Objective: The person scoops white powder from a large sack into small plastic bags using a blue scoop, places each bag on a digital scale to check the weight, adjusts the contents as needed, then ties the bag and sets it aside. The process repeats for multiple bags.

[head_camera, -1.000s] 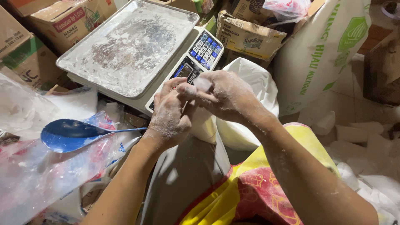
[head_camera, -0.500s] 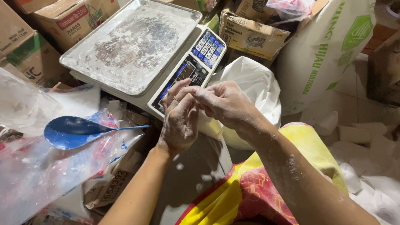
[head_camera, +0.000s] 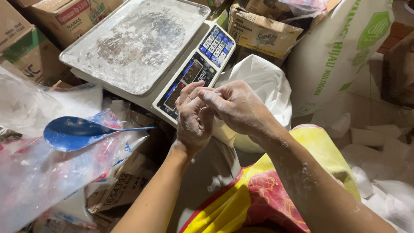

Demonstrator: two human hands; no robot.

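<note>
- Floury left hand and right hand, centre frame: fingers closed, pinching the small pale plastic bag.
- Powdered fingers could slip; the bag may drop, spilling.

matt flour-dusted metal scale tray, glossy blue plastic scoop, crinkly clear bag, probably plastic

Floor: tiled, w/ big white sack, cardboard boxes, white packets on it.
</note>
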